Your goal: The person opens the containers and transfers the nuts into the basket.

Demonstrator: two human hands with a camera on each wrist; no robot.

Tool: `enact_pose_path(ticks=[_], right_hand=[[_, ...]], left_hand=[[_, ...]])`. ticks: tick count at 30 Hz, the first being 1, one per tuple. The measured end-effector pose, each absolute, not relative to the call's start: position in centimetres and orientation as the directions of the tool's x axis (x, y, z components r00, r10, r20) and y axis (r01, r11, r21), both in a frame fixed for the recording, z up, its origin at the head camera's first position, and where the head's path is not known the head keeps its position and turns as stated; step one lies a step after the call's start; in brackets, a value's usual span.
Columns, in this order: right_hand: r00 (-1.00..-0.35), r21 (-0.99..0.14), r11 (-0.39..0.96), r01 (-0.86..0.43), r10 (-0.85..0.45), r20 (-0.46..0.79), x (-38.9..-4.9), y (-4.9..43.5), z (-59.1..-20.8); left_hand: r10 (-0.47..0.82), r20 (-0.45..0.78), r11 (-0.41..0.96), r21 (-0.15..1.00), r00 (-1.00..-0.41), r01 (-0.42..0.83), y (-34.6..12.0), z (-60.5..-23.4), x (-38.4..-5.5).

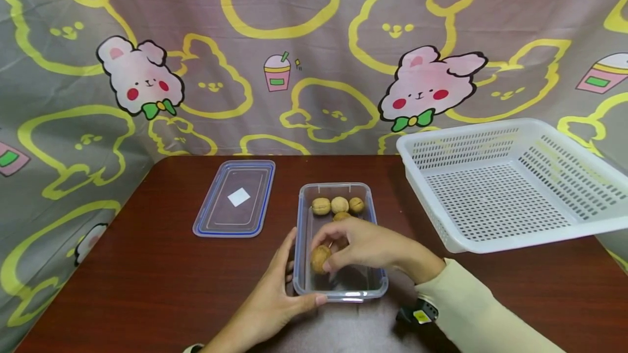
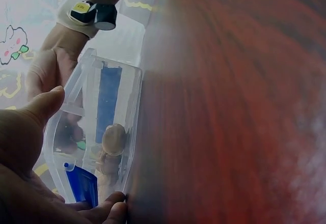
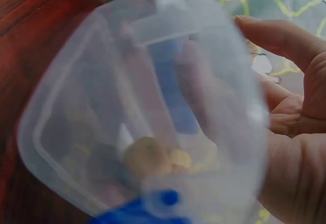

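A clear plastic food container [image 1: 300, 217] stands uncovered on the table with several walnuts inside. Three walnuts [image 1: 339, 205] form a row at its far end, and another walnut [image 1: 342, 215] just behind the right hand is partly covered. My right hand [image 1: 360, 244] reaches down into the container and pinches a walnut [image 1: 320, 259] between thumb and fingers, near the left wall. My left hand [image 1: 275, 293] grips the container's near left corner, thumb along the front edge and fingers against the left side. In the left wrist view, walnuts [image 2: 113, 139] show through the clear wall.
A clear lid with a blue seal [image 1: 235, 198] lies flat to the container's left, a white square on it. To the right is a white perforated plastic basket [image 1: 427, 195]. A patterned curtain [image 1: 314, 59] hangs behind the dark red wooden table [image 1: 122, 287].
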State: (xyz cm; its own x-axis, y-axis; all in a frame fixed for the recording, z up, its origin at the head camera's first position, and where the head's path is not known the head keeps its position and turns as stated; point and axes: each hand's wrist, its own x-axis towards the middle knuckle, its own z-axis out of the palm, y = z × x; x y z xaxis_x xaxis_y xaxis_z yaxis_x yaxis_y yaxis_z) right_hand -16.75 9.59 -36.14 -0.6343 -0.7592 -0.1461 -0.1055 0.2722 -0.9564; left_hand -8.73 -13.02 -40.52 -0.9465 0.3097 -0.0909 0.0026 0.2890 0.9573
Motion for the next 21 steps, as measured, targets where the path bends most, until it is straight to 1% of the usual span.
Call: enact_pose_path(ticks=[8, 12, 14, 21], right_hand=[[-0.68, -0.941, 0.292, -0.174, -0.726, -0.1, -16.9, 11.8, -33.6], [-0.697, -0.94, 0.277, -0.201, -0.714, -0.062, -16.9, 13.1, -32.2], [-0.703, -0.945, 0.256, -0.202, -0.71, -0.042, -17.0, 13.7, -31.3], [-0.776, -0.946, 0.274, -0.175, -0.629, -0.039, -18.0, 16.3, -28.3]], left_hand=[[0.316, -0.097, 0.257, 0.966, -0.944, -0.014, -12.9, -40.6, -8.8], [0.299, -0.115, 0.272, 0.962, -0.947, -0.031, -12.9, -40.5, -8.8], [0.293, -0.119, 0.285, 0.958, -0.949, -0.033, -12.9, -40.5, -8.8], [0.285, -0.122, 0.288, 0.957, -0.951, -0.037, -12.9, -40.5, -8.7]])
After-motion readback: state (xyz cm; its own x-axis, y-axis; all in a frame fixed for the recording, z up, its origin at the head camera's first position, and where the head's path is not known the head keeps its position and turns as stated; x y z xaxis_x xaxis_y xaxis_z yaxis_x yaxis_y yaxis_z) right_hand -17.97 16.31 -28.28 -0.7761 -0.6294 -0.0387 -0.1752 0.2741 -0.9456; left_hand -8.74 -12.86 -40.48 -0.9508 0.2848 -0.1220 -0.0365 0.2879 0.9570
